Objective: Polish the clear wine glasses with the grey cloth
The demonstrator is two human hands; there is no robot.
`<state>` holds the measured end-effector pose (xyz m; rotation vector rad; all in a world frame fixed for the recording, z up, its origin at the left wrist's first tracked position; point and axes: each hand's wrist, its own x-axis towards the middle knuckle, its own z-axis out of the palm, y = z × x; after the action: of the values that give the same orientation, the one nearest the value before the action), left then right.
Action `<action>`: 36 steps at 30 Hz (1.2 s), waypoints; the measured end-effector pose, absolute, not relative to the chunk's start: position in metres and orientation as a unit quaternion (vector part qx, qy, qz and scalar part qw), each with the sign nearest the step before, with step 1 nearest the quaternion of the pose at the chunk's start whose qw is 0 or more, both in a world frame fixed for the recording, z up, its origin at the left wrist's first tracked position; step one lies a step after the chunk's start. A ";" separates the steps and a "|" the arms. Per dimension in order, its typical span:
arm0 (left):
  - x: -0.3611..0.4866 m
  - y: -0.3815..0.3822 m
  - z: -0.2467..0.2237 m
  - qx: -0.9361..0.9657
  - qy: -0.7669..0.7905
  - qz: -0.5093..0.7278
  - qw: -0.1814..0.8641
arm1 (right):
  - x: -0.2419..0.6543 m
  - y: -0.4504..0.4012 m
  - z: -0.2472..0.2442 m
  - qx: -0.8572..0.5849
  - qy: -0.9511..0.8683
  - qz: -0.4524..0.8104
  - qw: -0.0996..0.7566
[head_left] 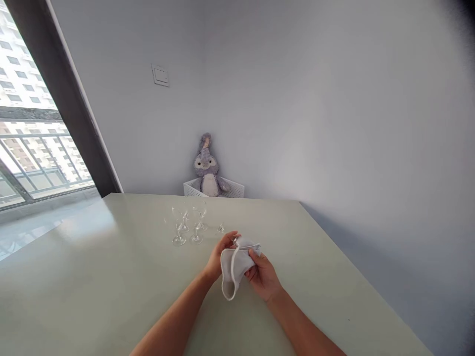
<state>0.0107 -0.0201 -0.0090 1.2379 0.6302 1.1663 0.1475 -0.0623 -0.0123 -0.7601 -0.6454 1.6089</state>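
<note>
The right hand (264, 277) pinches a cloth (243, 259) between thumb and fingers; the left hand (218, 257) curls around what looks like a glass (235, 241), mostly hidden by the cloth, over the table (315, 296). Wiping seems in hand; the next move calls for a gentle, steady grip. Beyond stand 4 stemmed glasses (178, 240).
</note>
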 end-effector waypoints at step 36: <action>0.006 -0.016 -0.014 0.594 0.361 0.469 0.544 | 0.139 -0.070 -0.012 -0.347 -0.332 0.659 0.579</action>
<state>0.0057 -0.0158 -0.0135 1.4093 0.8576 1.1139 0.1389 -0.0702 -0.0116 -0.8122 -0.7765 1.5401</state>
